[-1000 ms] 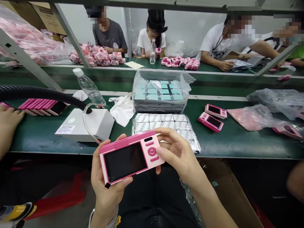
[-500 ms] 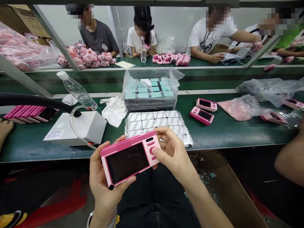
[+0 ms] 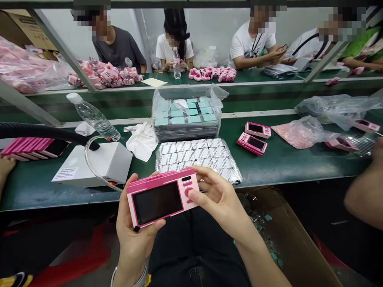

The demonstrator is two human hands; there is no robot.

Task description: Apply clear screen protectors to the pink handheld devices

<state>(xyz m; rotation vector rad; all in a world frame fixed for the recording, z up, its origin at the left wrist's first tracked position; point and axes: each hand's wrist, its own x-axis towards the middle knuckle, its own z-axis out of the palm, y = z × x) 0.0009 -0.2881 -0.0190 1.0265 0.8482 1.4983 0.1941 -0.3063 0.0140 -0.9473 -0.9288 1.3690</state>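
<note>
Between both hands is a pink toy-like camera (image 3: 158, 202), held above my lap with its dark screen and buttons facing me. My left hand (image 3: 134, 231) wraps around its left end, thumb along the lower edge. Gripping the right end, my right hand (image 3: 217, 197) has its thumb on the round button, with fingers behind the body. The screen is black. Just beyond the camera, on the green bench, lies a plastic-wrapped tray of white labelled pieces (image 3: 199, 155), partly covered by the camera and my right hand.
A grey-white box (image 3: 97, 163) with a hose stands at left, near a tilted water bottle (image 3: 92, 115) and white cloth (image 3: 142, 139). Bagged stacked trays (image 3: 185, 129) stand behind. Two pink cameras (image 3: 253, 143) lie at right. A cardboard box (image 3: 287, 223) sits below. Co-workers sit opposite.
The camera has tilted closer to level and shifted slightly left in my hands. My view has moved a little. Opposite, a co-worker in white has drawn an outstretched arm back in.
</note>
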